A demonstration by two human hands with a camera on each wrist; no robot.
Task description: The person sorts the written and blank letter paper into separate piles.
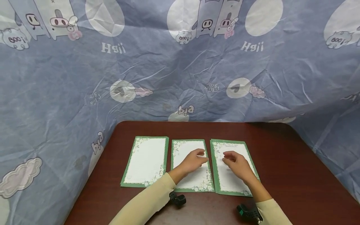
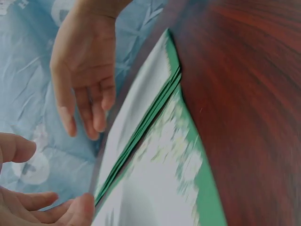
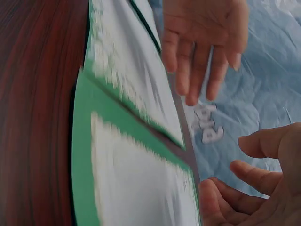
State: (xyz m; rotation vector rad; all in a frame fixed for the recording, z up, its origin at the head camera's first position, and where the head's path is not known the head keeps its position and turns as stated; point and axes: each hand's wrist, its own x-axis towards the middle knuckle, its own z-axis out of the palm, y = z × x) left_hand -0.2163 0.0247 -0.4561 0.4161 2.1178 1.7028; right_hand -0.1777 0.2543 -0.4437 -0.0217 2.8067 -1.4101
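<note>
Three stacks of white paper with green borders and floral edging lie side by side: a left stack (image 1: 147, 161), a middle stack (image 1: 182, 153) and a right stack (image 1: 229, 178). Faint writing shows near the top of the right one. My left hand (image 1: 193, 161) hovers over the middle stack, fingers loosely bent and holding nothing. Above the right stack is my right hand (image 1: 238, 165), likewise relaxed, with a gap between thumb and fingers. Both wrist views show the two hands apart, palms toward each other, above the paper.
The stacks lie on a dark reddish-brown table (image 1: 281, 165) with rounded far corners. A crumpled blue cartoon-print sheet (image 1: 157, 72) hangs behind the table and along both sides. Each wrist wears a black strap (image 1: 177, 199) with a small device.
</note>
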